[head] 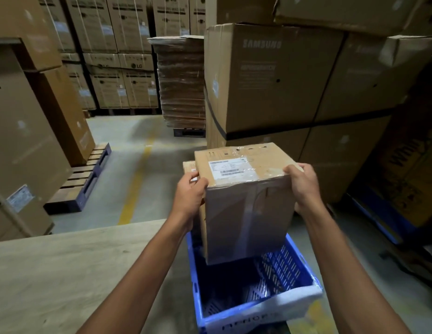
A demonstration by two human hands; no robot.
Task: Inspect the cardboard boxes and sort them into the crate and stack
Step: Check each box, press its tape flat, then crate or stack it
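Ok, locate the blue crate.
Head view, lower centre-right: the blue crate sits on the floor right of the wooden table, the cardboard box over its far end.

I find the blue crate (289, 259) open on top, its near half free to reach into; the cardboard box (246, 203) takes up the far half. The table (65, 261) runs close by the crate's left wall, leaving my left grip (189, 191) a narrow gap there. A smaller box (188, 165) sits just behind that grip. Big strapped cartons (270, 88) wall off the far side and the right. Left of them the floor (128, 150) lies open as far as the pallet (89, 179)
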